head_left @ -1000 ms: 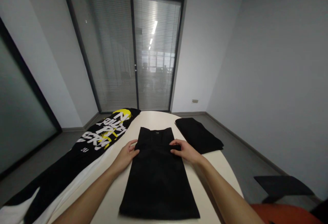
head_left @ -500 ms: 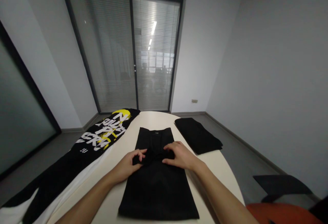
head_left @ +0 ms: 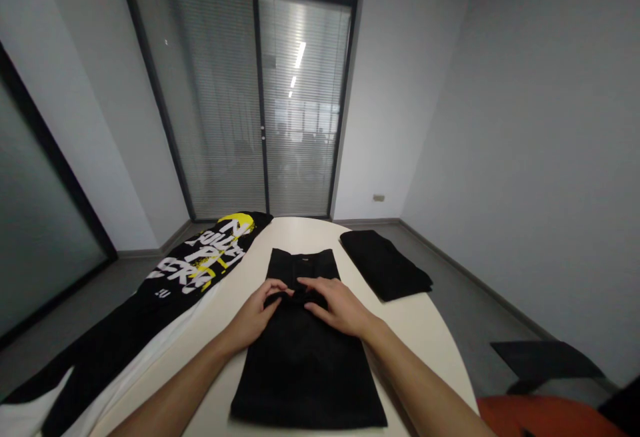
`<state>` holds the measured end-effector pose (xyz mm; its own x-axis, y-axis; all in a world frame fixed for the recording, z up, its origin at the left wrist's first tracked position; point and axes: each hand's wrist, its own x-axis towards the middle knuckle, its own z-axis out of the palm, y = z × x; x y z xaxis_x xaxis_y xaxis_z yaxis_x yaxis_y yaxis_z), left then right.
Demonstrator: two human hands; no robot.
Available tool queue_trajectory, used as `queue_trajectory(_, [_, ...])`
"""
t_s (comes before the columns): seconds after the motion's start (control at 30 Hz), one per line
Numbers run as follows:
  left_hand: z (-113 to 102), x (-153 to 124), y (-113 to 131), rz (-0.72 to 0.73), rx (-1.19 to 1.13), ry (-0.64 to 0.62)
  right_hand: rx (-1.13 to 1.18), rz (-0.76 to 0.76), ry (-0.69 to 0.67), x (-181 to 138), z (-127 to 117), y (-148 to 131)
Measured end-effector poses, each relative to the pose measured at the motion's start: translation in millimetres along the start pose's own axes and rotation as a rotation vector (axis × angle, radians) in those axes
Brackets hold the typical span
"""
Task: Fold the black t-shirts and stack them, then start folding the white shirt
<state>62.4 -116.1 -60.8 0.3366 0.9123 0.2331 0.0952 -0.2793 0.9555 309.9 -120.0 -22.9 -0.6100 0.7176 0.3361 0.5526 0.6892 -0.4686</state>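
Note:
A black garment [head_left: 305, 364], folded into a long narrow strip, lies lengthwise in front of me on the white oval table [head_left: 430, 330]. My left hand [head_left: 257, 314] and my right hand [head_left: 333, 304] meet over its middle, fingers curled and pinching the black cloth where it bunches between them. Both forearms reach in from the bottom of the view.
A folded black garment [head_left: 385, 264] lies at the table's right side. At the left a black garment with white and yellow lettering [head_left: 200, 267] stretches over white cloth [head_left: 25, 417]. An orange seat [head_left: 545, 417] shows at the bottom right. Glass doors with blinds [head_left: 260, 104] stand beyond.
My two hands have slid from the strip's outer edges in to its middle, gathering cloth between them. The garment's far part now lies flat beyond my fingers.

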Motion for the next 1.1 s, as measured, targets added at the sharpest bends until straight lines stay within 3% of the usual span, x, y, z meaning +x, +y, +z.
queue_trajectory(0.17, [0,0,-4,0.011,0.052,-0.012,0.005,-0.004,-0.011,1,6,3])
queue_trajectory(0.3, [-8,-3,-10,0.009,0.213,0.044,0.048,0.035,0.019,2,13,14])
queue_trajectory(0.43, [-17,-6,-14,-0.016,0.366,0.003,0.070,0.095,-0.002,2,18,23])
queue_trajectory(0.53, [-22,-10,-10,-0.005,0.449,-0.066,0.063,0.172,-0.079,0,16,23])
queue_trajectory(0.73, [-32,-23,15,-0.015,0.482,-0.385,0.245,0.189,-0.314,-8,-1,5])
queue_trajectory(0.83, [-31,-27,29,-0.046,0.439,-0.434,0.303,0.199,-0.327,-8,-11,-5])
queue_trajectory(0.97, [-25,-22,40,-0.064,0.300,-0.300,0.359,0.214,-0.268,-1,-29,-9])
queue_trajectory(1.1, [-21,-14,25,-0.069,0.207,-0.068,0.361,0.207,-0.247,24,-51,-2])
